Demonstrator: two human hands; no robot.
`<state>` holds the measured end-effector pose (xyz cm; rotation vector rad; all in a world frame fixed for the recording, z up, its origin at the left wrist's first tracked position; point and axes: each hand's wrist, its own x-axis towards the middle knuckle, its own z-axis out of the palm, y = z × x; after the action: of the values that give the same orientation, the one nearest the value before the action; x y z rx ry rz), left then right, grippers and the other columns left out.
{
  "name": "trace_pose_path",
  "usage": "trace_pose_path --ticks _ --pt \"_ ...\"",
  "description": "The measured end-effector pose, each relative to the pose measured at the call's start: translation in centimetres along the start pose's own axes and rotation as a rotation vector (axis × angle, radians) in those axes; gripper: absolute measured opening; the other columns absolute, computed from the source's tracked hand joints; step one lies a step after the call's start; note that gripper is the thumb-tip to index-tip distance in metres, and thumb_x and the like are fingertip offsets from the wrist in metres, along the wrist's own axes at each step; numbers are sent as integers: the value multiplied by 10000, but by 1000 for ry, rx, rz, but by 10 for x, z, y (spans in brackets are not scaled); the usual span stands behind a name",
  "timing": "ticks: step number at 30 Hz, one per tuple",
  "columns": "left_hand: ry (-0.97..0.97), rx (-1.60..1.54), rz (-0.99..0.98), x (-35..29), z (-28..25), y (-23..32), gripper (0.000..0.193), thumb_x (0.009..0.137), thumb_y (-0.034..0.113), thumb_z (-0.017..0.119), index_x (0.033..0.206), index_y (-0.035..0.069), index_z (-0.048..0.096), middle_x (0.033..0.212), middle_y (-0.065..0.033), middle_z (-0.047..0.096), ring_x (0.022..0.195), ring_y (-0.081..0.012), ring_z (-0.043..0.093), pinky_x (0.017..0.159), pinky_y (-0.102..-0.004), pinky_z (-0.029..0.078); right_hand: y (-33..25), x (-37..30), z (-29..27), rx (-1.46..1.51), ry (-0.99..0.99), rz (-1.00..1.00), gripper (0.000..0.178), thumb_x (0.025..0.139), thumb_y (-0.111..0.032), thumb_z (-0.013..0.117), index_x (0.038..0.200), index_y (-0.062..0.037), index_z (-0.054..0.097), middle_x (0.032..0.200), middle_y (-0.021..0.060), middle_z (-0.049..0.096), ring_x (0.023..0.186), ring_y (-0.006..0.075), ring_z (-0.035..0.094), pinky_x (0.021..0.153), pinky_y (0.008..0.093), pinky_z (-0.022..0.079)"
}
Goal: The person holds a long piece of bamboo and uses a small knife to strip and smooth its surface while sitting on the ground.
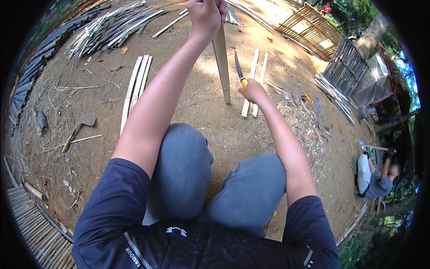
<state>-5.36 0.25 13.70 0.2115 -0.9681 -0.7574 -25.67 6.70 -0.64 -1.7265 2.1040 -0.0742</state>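
Bamboo slats on dirt, lattice panels beyond

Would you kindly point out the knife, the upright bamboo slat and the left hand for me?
knife [238, 68]: head view, on the middle of its blade.
upright bamboo slat [222, 67]: head view, on its flat face.
left hand [205, 15]: head view, on the back of the hand.

1. Bright daylight, dappled by tree cover, falls on the dirt ground.
2. Sun patches at the top blow out to near white.
3. Soft shadow covers the foreground.
4. Fisheye distortion bends the edges; black vignette fills the corners.
5. The centre stays sharp.
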Motion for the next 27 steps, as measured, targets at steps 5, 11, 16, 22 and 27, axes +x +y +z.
trace_pose_path --ticks 5,11,16,22,27 --pt "-46 -15 -6 -6 9 -1 520 995 549 509 729 106 453 559 25 414 426 -75 424 372 -239 330 7 6 -2 279 -147 -24 381 949 -347 605 1143 -20 578 796 69 639 654 158 634 557 311 504" --pt "38 -43 -42 -2 3 -2 529 990 559 513 706 123 422 546 35 386 412 -72 395 366 -237 311 32 4 -13 624 -364 -112 338 1036 -365 498 1209 -81 556 820 7 581 626 102 574 507 257 469" --pt "44 -35 -15 5 -10 -3 531 982 564 527 707 126 407 549 43 362 407 -69 364 360 -239 295 33 -6 -3 1038 -687 -219 383 1061 -392 378 1172 -71 555 750 -40 517 543 63 489 457 228 407" --pt "67 -74 -15 4 -4 -4 525 977 567 534 725 125 404 557 44 350 412 -70 357 364 -240 292 31 10 5 1332 -770 -176 335 1053 -375 388 1085 -83 548 687 -55 479 476 40 416 351 196 300" --pt "121 -26 -81 0 -6 3 531 970 581 536 730 126 400 563 42 345 415 -77 349 364 -250 295 56 6 -39 960 -949 -91 340 1044 -374 430 1024 -71 583 620 -48 499 394 29 391 315 187 293"
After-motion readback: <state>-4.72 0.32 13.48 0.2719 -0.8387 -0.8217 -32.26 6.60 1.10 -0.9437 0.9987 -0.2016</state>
